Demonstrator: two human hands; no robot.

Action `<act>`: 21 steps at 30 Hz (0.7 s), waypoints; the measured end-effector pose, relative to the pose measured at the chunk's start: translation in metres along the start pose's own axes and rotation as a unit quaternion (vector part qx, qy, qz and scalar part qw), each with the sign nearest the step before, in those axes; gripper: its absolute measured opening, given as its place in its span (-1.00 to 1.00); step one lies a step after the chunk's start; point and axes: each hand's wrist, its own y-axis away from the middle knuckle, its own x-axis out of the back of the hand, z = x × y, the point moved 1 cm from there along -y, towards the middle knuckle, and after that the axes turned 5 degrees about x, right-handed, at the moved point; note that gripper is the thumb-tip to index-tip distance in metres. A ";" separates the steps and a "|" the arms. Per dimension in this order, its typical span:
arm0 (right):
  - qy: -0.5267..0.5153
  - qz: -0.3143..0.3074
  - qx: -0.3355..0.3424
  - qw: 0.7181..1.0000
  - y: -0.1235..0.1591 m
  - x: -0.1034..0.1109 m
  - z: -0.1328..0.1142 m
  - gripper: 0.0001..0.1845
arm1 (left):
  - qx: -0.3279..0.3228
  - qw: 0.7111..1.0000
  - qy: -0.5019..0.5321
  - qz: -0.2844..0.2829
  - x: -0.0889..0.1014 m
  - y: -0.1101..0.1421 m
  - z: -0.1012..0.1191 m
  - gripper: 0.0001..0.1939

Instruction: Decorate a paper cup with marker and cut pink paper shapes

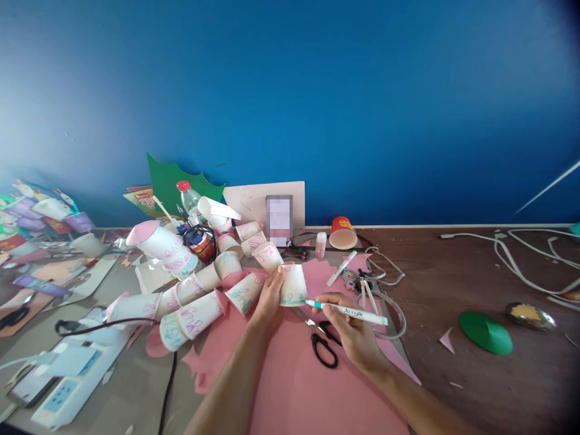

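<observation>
Teal and pink marks show on the paper cup [293, 281], its middle bare; I judge it part-done. Left hand [270, 296] grips it over the pink sheet's [290, 374] far edge; right hand [348, 331] grips the marker [364, 315], tip at the cup. Marked cups [198, 316] lie leftward.

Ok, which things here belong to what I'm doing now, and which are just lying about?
In use, it seems:
- white cup, in your left hand
- acrylic marker, in your right hand, tip at the cup

Apparently just lying about:
- scissors
- power strip
- green cone
- red paper cup
</observation>
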 end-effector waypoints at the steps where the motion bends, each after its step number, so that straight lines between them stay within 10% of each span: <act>1: 0.001 0.001 -0.002 1.000 0.000 0.000 0.001 -0.67 | 0.000 1.000 -0.003 0.002 0.000 0.000 0.000 -0.45; 21: -0.041 0.020 -0.034 0.998 0.001 -0.001 0.007 -0.70 | -0.006 1.000 -0.014 -0.009 0.002 -0.001 0.000 -0.45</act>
